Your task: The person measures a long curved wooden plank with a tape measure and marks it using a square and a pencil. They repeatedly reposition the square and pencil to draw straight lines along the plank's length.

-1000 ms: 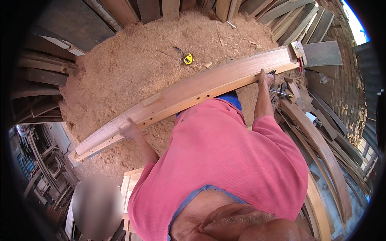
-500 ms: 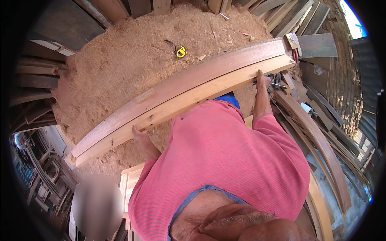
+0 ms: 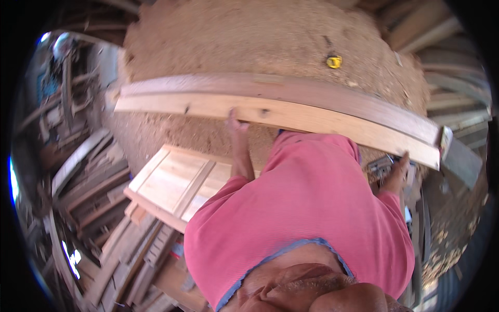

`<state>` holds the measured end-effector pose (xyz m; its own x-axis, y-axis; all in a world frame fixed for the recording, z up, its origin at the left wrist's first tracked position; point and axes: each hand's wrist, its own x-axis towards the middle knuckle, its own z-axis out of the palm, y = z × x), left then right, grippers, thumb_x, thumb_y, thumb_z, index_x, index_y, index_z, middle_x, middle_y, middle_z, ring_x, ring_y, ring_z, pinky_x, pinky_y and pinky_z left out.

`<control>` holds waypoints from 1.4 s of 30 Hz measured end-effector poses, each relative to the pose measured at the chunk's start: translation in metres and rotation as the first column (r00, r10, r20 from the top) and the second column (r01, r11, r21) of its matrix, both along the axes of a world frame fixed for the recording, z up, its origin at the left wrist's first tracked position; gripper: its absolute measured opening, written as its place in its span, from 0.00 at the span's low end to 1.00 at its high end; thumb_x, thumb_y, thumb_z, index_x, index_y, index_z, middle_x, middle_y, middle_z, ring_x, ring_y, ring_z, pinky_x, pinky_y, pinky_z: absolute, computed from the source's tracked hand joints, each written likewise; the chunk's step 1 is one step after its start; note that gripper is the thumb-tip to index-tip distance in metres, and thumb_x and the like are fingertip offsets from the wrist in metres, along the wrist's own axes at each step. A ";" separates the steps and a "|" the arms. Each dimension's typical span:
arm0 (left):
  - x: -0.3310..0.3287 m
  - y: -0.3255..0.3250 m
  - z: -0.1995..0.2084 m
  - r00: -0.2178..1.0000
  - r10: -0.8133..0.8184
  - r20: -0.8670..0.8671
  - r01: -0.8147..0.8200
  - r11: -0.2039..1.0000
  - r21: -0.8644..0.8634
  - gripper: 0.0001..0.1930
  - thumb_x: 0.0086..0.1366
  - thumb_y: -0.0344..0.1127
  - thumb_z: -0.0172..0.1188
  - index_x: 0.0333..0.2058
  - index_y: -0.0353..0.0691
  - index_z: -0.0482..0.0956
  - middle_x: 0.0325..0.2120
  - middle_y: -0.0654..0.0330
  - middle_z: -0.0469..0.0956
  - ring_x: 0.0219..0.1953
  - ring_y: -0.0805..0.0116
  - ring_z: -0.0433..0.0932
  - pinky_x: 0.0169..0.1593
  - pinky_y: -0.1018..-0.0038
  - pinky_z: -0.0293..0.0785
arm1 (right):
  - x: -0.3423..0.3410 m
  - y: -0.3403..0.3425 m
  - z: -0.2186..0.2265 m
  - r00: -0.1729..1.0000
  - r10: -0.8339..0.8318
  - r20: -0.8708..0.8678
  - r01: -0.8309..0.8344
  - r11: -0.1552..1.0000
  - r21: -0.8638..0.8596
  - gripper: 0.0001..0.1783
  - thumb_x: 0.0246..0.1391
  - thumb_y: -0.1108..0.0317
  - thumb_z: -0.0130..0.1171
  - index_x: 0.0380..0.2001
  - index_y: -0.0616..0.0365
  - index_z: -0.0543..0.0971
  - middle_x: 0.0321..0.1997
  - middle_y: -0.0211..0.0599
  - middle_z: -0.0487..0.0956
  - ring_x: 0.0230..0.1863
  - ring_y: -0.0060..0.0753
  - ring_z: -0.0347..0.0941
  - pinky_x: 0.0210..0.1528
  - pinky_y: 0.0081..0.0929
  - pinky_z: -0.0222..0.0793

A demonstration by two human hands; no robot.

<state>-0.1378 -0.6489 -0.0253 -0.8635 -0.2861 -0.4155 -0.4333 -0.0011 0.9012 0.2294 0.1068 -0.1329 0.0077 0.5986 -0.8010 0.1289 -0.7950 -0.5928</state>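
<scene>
Since half a second ago, everything has swung round in my view: the yellow tape measure (image 3: pixel 334 62) was near eleven to twelve o'clock, and now it sits between one and two. Both my hands are at the pale plank (image 3: pixel 312 116), as they were then. It runs from about ten o'clock across to three, right in front of my pink shirt (image 3: pixel 306 208).

My left hand (image 3: pixel 237 124), up near twelve, pinches the plank's near edge, its thumb between two dark knots. My right hand (image 3: pixel 400 167), at three, pinches that edge too, thumb on top; its other fingers are hard to see.

Just past the pale plank lies a long reddish plank (image 3: pixel 312 91). Brown sawdust (image 3: pixel 234 41) covers the ground at twelve. A pale wooden panel (image 3: pixel 161 174) lies between eight and nine, with a heap of boards (image 3: pixel 140 244) near eight.
</scene>
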 end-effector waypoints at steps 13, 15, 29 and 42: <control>-0.033 0.006 -0.026 0.897 0.338 0.286 -0.441 0.635 0.634 0.29 0.74 0.44 0.63 0.69 0.42 0.69 0.64 0.54 0.77 0.67 0.50 0.74 0.73 0.43 0.68 | 0.002 -0.021 -0.010 0.806 0.449 0.384 -0.570 0.763 0.304 0.44 0.63 0.58 0.61 0.76 0.69 0.62 0.76 0.55 0.70 0.75 0.51 0.68 0.77 0.44 0.64; -0.035 -0.003 -0.028 0.919 0.296 0.262 -0.393 0.624 0.676 0.29 0.74 0.43 0.63 0.69 0.41 0.69 0.65 0.53 0.76 0.68 0.49 0.74 0.76 0.44 0.64 | -0.029 -0.029 0.011 0.997 0.063 -0.039 -0.054 0.979 0.198 0.39 0.73 0.52 0.53 0.76 0.67 0.62 0.77 0.50 0.69 0.75 0.49 0.67 0.78 0.49 0.63; -0.105 0.007 0.013 -0.174 -0.635 0.753 0.803 0.352 0.482 0.26 0.74 0.62 0.64 0.40 0.40 0.78 0.25 0.60 0.83 0.20 0.70 0.79 0.26 0.70 0.80 | -0.108 -0.128 0.083 0.997 0.002 0.081 -0.021 0.970 0.240 0.20 0.74 0.58 0.59 0.41 0.72 0.77 0.29 0.41 0.79 0.21 0.33 0.77 0.19 0.30 0.70; -0.079 0.424 0.057 -0.011 -0.993 0.114 0.729 -0.086 -0.679 0.34 0.66 0.49 0.72 0.64 0.39 0.72 0.63 0.43 0.75 0.67 0.44 0.72 0.69 0.52 0.68 | -0.006 -0.065 0.197 0.801 -0.502 0.327 0.091 0.641 0.762 0.22 0.72 0.59 0.55 0.49 0.71 0.83 0.40 0.50 0.87 0.43 0.49 0.86 0.47 0.44 0.78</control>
